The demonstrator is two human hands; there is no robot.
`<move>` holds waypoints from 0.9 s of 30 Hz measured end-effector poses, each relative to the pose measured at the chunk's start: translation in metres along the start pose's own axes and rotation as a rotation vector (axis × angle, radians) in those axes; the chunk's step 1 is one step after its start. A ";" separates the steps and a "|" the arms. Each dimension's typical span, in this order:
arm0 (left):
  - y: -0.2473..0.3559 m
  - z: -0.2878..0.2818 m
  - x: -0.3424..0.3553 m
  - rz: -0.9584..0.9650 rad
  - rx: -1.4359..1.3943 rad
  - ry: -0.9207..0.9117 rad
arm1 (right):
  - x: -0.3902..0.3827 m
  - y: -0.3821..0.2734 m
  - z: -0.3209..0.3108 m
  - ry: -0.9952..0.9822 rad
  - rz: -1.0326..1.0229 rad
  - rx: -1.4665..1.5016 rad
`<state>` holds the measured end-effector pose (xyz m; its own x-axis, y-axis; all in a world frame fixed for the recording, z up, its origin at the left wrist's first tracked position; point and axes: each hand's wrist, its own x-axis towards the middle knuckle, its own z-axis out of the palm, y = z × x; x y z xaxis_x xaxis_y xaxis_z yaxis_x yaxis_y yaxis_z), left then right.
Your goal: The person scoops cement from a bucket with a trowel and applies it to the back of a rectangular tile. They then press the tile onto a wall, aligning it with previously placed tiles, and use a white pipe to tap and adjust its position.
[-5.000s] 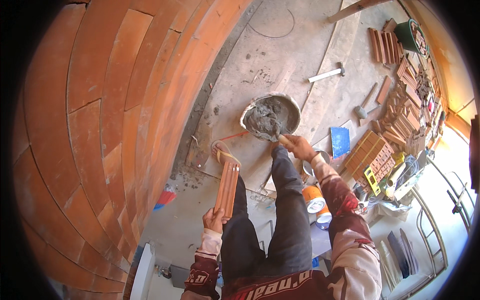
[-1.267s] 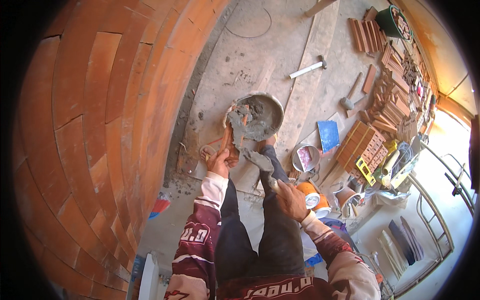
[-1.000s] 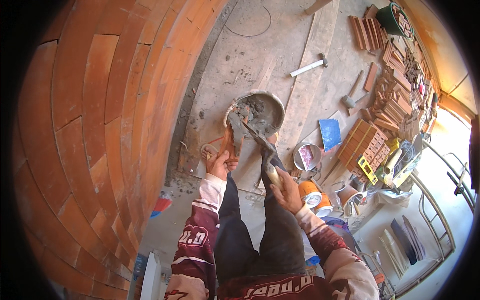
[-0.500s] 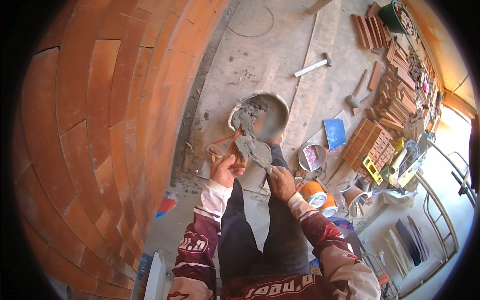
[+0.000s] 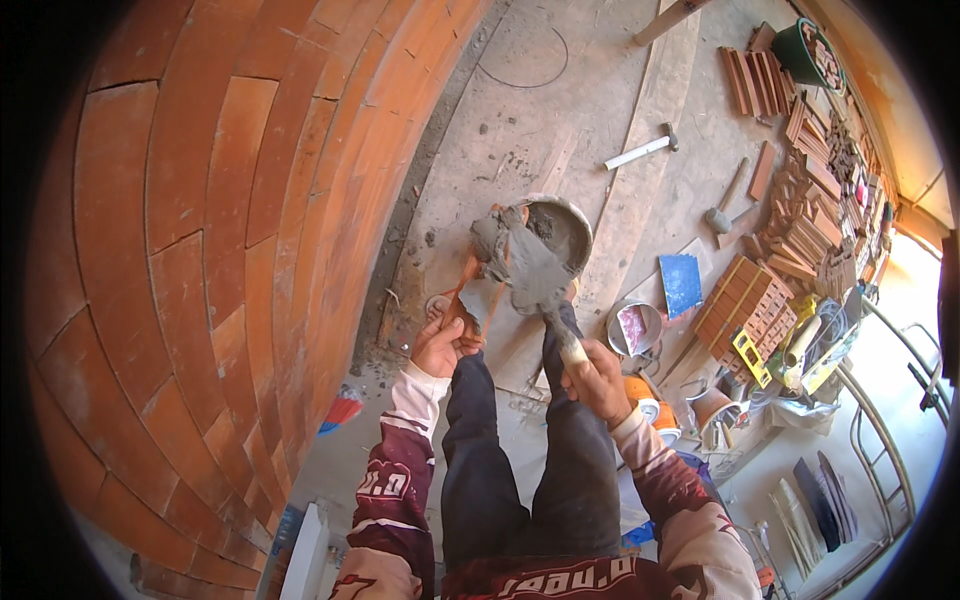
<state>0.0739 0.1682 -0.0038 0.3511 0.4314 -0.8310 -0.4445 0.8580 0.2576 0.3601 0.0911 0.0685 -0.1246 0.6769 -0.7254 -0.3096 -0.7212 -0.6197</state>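
Observation:
My left hand (image 5: 437, 345) grips the near end of a terracotta brick (image 5: 466, 282), whose far end, loaded with grey mortar, is over the round bucket (image 5: 585, 235). My right hand (image 5: 598, 380) is closed on the pale handle of a trowel (image 5: 540, 285). Its mortar-covered blade lies across the bucket's near side, against the mortar on the brick, so the exact contact is hard to tell. The bucket sits on a dusty board (image 5: 430, 280) by my feet.
A brick-clad wall (image 5: 190, 290) rises on my left. At right lie a hammer (image 5: 635, 155), a mallet (image 5: 720, 218), a blue panel (image 5: 680, 285), a small pail (image 5: 633, 328), stacked bricks (image 5: 735, 305), a yellow level (image 5: 750, 358), orange buckets (image 5: 645, 405) and metal railings (image 5: 880, 450).
Five seconds ago the brick was bare and the trowel in the bucket; now mortar covers the brick. Over the last second the trowel blade has moved up along the brick toward its far end.

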 end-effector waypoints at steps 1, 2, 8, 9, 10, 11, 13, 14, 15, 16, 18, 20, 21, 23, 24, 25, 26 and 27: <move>-0.004 0.003 -0.002 -0.008 -0.029 -0.004 | 0.010 0.002 0.003 -0.064 0.031 0.150; -0.007 0.006 -0.004 -0.011 -0.047 -0.015 | 0.017 0.008 0.004 -0.096 0.095 0.237; -0.013 0.025 -0.011 0.040 -0.090 -0.004 | 0.018 0.021 -0.014 -0.149 0.338 0.317; -0.013 0.025 -0.010 0.036 -0.060 0.014 | 0.012 0.023 -0.021 -0.149 0.359 0.286; -0.013 0.025 -0.009 0.034 -0.062 0.009 | 0.006 0.024 -0.030 -0.151 0.389 0.255; -0.012 0.022 -0.009 0.032 -0.064 0.004 | -0.002 0.026 -0.038 -0.153 0.420 0.223; -0.010 0.013 -0.008 0.032 -0.059 0.010 | -0.015 0.019 -0.047 -0.117 0.505 0.148; -0.011 0.010 -0.007 0.038 -0.053 0.021 | -0.022 0.017 -0.055 -0.097 0.494 0.036; -0.009 0.007 -0.007 0.048 -0.043 0.033 | -0.027 0.013 -0.060 -0.081 0.479 -0.073; -0.006 0.003 -0.007 0.058 -0.033 0.045 | -0.032 0.011 -0.061 -0.065 0.463 -0.182; 0.002 0.001 -0.008 0.066 0.141 0.099 | -0.040 0.018 -0.055 0.070 0.316 -0.293; 0.003 0.005 -0.012 0.084 0.239 0.125 | -0.037 0.041 -0.043 0.199 0.028 -0.509; 0.003 0.005 -0.014 0.100 0.251 0.128 | -0.027 0.021 -0.021 0.259 -0.041 -0.536; -0.001 -0.010 -0.016 0.102 0.270 0.083 | -0.005 0.005 -0.002 0.256 -0.038 -0.550; -0.002 -0.010 -0.020 0.096 0.271 0.081 | 0.004 0.002 0.001 0.257 -0.037 -0.558; -0.004 -0.009 -0.023 0.091 0.271 0.079 | 0.013 0.003 0.001 0.275 -0.008 -0.539; -0.005 -0.008 -0.025 0.085 0.271 0.076 | 0.021 0.008 0.000 0.293 0.021 -0.520; -0.008 -0.007 -0.028 0.086 0.271 0.082 | 0.026 0.010 0.000 0.308 0.056 -0.504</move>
<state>0.0619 0.1475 0.0137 0.2494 0.4910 -0.8347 -0.2298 0.8673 0.4415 0.3542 0.1014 0.0434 0.1748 0.6165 -0.7677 0.1848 -0.7864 -0.5894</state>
